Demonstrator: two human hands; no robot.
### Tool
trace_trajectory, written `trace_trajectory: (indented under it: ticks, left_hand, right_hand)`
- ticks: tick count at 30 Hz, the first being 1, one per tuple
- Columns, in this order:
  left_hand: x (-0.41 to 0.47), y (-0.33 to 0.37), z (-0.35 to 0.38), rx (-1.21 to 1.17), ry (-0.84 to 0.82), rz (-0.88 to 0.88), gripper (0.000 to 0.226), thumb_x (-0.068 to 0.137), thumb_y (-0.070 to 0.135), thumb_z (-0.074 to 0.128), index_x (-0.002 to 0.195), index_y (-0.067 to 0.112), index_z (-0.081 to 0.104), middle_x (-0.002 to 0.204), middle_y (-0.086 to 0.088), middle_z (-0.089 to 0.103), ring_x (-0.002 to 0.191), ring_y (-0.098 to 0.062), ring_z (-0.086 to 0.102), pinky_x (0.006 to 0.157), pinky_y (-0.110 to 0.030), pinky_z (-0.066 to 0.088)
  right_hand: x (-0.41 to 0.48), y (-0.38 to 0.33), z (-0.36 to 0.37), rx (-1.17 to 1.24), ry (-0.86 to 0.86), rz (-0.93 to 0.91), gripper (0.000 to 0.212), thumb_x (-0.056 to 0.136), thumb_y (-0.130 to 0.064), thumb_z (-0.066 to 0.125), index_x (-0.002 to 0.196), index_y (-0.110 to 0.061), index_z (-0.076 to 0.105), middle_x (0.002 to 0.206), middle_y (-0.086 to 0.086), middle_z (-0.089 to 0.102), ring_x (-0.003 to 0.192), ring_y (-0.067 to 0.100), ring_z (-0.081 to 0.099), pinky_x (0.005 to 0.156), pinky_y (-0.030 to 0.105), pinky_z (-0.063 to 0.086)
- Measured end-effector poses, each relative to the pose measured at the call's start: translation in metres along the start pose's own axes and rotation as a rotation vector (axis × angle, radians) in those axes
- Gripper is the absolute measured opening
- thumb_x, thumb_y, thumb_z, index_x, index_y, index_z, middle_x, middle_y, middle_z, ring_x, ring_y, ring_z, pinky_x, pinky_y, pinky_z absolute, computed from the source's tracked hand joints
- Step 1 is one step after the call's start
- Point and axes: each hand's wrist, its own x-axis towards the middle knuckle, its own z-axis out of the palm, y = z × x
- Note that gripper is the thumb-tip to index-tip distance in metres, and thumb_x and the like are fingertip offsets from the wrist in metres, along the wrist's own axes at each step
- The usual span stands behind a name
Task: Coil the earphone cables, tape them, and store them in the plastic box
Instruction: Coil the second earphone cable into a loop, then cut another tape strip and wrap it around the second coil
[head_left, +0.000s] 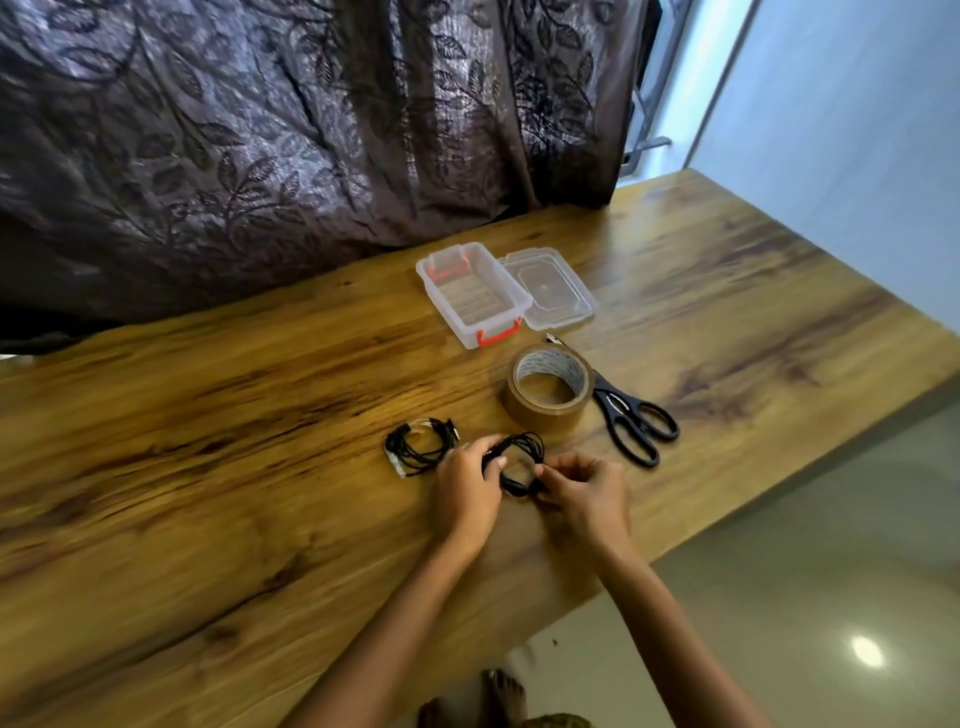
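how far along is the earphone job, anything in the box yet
Done: one coil lies on the table, apparently with tape on it. In hand: the left hand and right hand hold a second coil, no tape visible on it. Left: tape it, with the tape roll and scissors nearby, then store both in the plastic box, open and empty, lid beside it.

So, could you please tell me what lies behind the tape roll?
The scissors: handles and blade tip show, the blades' middle is hidden by the tape roll.
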Motion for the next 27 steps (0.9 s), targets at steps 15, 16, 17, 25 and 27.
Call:
trace_trajectory:
  ticks: [15, 16, 17, 25, 27]
  left_hand:
    - [-0.006, -0.008, 0.002, 0.074, 0.078, 0.061, 0.026, 0.092, 0.023, 0.052, 0.115, 0.015, 0.063, 0.118, 0.000, 0.060, 0.114, -0.016, 0.046, 0.086, -0.018, 0.029]
    - [-0.007, -0.007, 0.002, 0.064, 0.083, 0.063, 0.025, 0.092, 0.023, 0.052, 0.113, 0.016, 0.063, 0.117, 0.000, 0.060, 0.113, -0.015, 0.046, 0.085, -0.016, 0.028]
    - [-0.008, -0.006, 0.002, 0.056, 0.088, 0.065, 0.024, 0.092, 0.023, 0.052, 0.112, 0.016, 0.063, 0.117, 0.001, 0.060, 0.113, -0.015, 0.047, 0.084, -0.015, 0.027]
    - [-0.011, 0.007, -0.014, 0.009, 0.144, 0.141, 0.017, 0.091, 0.013, 0.050, 0.099, 0.015, 0.065, 0.108, 0.004, 0.061, 0.103, -0.007, 0.046, 0.075, -0.009, 0.025]
    - [-0.009, 0.009, -0.018, -0.007, 0.154, 0.151, 0.017, 0.091, 0.012, 0.050, 0.098, 0.015, 0.065, 0.108, 0.003, 0.061, 0.106, -0.010, 0.049, 0.079, -0.011, 0.027]
  right_hand:
    - [-0.001, 0.003, 0.004, -0.258, 0.066, -0.109, 0.007, 0.079, -0.019, 0.072, 0.083, -0.014, 0.069, 0.077, 0.003, 0.070, 0.072, 0.014, 0.065, 0.071, 0.034, 0.056]
    - [-0.001, 0.003, 0.003, -0.251, 0.059, -0.101, 0.008, 0.078, -0.020, 0.072, 0.082, -0.015, 0.068, 0.076, 0.003, 0.069, 0.073, 0.016, 0.066, 0.072, 0.036, 0.056]
    - [-0.002, 0.003, 0.003, -0.246, 0.055, -0.096, 0.008, 0.079, -0.021, 0.072, 0.082, -0.016, 0.068, 0.075, 0.002, 0.069, 0.073, 0.017, 0.066, 0.072, 0.038, 0.056]
    - [-0.006, -0.015, -0.003, -0.452, 0.185, -0.510, 0.016, 0.084, -0.024, 0.066, 0.096, -0.013, 0.064, 0.098, -0.002, 0.058, 0.087, 0.007, 0.048, 0.070, 0.010, 0.038]
    - [0.000, -0.022, -0.003, -0.553, 0.219, -0.631, 0.021, 0.084, -0.023, 0.065, 0.100, -0.009, 0.064, 0.106, 0.003, 0.058, 0.100, 0.013, 0.047, 0.080, 0.012, 0.037]
